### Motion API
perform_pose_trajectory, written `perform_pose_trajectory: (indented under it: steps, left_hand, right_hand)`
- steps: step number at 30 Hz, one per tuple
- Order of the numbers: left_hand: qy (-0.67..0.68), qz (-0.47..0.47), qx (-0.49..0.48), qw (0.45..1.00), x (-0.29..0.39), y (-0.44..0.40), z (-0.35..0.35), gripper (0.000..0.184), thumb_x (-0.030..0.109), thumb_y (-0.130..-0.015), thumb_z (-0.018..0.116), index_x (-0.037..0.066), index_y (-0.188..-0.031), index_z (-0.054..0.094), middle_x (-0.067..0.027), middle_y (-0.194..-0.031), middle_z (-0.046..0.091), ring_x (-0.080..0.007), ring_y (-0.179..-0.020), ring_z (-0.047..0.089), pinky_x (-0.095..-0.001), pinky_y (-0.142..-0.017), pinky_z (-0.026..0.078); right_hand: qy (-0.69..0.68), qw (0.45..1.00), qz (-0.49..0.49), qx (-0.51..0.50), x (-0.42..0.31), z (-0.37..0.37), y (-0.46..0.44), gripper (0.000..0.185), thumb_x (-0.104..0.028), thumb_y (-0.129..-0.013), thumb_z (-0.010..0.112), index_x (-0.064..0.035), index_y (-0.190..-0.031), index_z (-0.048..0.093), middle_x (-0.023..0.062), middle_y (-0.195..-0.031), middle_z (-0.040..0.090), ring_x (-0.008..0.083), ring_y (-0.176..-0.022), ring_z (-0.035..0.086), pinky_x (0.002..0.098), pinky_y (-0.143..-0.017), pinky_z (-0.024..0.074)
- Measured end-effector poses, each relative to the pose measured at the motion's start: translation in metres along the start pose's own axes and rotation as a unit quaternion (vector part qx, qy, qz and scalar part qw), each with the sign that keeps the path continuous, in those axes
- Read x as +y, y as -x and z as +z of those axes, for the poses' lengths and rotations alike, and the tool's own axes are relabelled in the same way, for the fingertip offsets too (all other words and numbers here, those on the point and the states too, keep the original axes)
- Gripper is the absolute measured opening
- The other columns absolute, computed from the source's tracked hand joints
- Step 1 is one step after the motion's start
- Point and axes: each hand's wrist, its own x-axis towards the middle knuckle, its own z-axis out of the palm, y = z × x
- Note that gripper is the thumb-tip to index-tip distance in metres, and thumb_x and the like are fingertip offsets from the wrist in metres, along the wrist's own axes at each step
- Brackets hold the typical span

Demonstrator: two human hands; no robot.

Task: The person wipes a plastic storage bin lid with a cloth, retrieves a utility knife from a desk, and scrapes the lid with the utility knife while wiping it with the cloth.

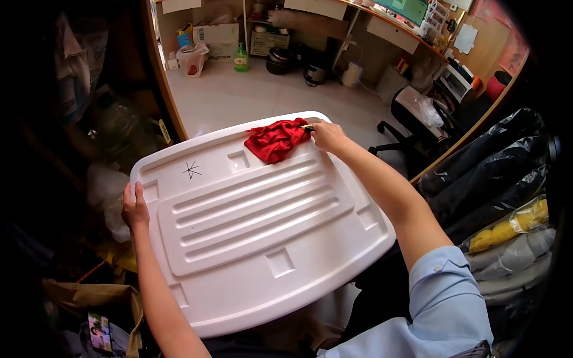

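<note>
A large white plastic lid with raised ribs and square recesses lies tilted before me, a black star-like mark drawn near its upper left. My left hand grips the lid's left edge, thumb on top and fingers around the rim. Near the far edge, a crumpled, shiny red cloth rests on the lid. My right hand is closed at the cloth's right end, fingers pinched together. A small black-and-yellow piece shows at those fingertips; its kind is unclear. What lies under the lid is mostly hidden.
Beyond a door frame are a green bottle, a cardboard box, dark pots and an office chair. Plastic-wrapped garments hang at right. A phone and a brown bag sit at lower left.
</note>
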Motion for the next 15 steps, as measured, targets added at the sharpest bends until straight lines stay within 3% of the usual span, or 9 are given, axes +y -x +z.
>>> perform_pose_trajectory:
  steps: [7,12,13,14,15]
  left_hand:
    - [0.005,0.009,0.001,1.0,-0.013,-0.006,0.007,0.07,0.063,-0.091,0.048,0.006,-0.131,0.059,-0.0196,-0.13,0.06,-0.0364,-0.121,0.055,-0.0404,-0.103,0.041]
    - [-0.004,-0.002,-0.016,1.0,-0.008,-0.003,0.001,0.07,0.062,-0.092,0.048,0.006,-0.132,0.059,-0.0198,-0.132,0.059,-0.0362,-0.123,0.054,-0.0397,-0.104,0.04]
    - [-0.001,-0.003,-0.024,1.0,-0.011,-0.005,0.002,0.07,0.063,-0.092,0.047,0.006,-0.133,0.058,-0.0207,-0.134,0.057,-0.0363,-0.124,0.053,-0.04,-0.104,0.04]
    - [0.003,-0.004,-0.031,0.999,-0.015,-0.008,0.003,0.071,0.063,-0.092,0.047,0.007,-0.134,0.057,-0.0216,-0.135,0.056,-0.0363,-0.125,0.053,-0.0402,-0.105,0.039]
    - [0.001,-0.003,-0.03,1.0,-0.019,-0.01,0.001,0.071,0.063,-0.092,0.047,0.007,-0.134,0.057,-0.0216,-0.135,0.056,-0.0363,-0.125,0.053,-0.0402,-0.105,0.039]
  right_hand:
    - [0.018,0.997,0.074,0.011,0.022,-0.006,0.001,0.028,-0.026,-0.093,0.059,-0.0012,-0.103,0.069,0.019,-0.109,0.066,0.0376,-0.098,0.066,0.0465,-0.085,0.0526]
    - [0.039,0.995,0.087,-0.04,-0.003,-0.017,0.003,0.028,-0.023,-0.087,0.062,-0.0017,-0.104,0.07,0.0221,-0.109,0.067,0.0364,-0.102,0.067,0.0439,-0.086,0.0548]
    - [0.04,0.993,0.112,-0.01,0.002,0.005,-0.011,0.032,-0.024,-0.082,0.068,-0.0038,-0.105,0.071,0.0227,-0.114,0.066,0.036,-0.104,0.067,0.0439,-0.087,0.0554]
    - [0.019,0.988,0.152,-0.01,-0.001,0.012,-0.017,0.047,-0.025,-0.072,0.079,-0.0037,-0.112,0.069,0.0225,-0.121,0.063,0.0377,-0.105,0.066,0.0468,-0.088,0.055]
    - [0.017,0.988,0.152,-0.01,0.001,0.016,-0.019,0.047,-0.025,-0.072,0.079,-0.0037,-0.112,0.069,0.0225,-0.121,0.063,0.0377,-0.105,0.066,0.0468,-0.088,0.055]
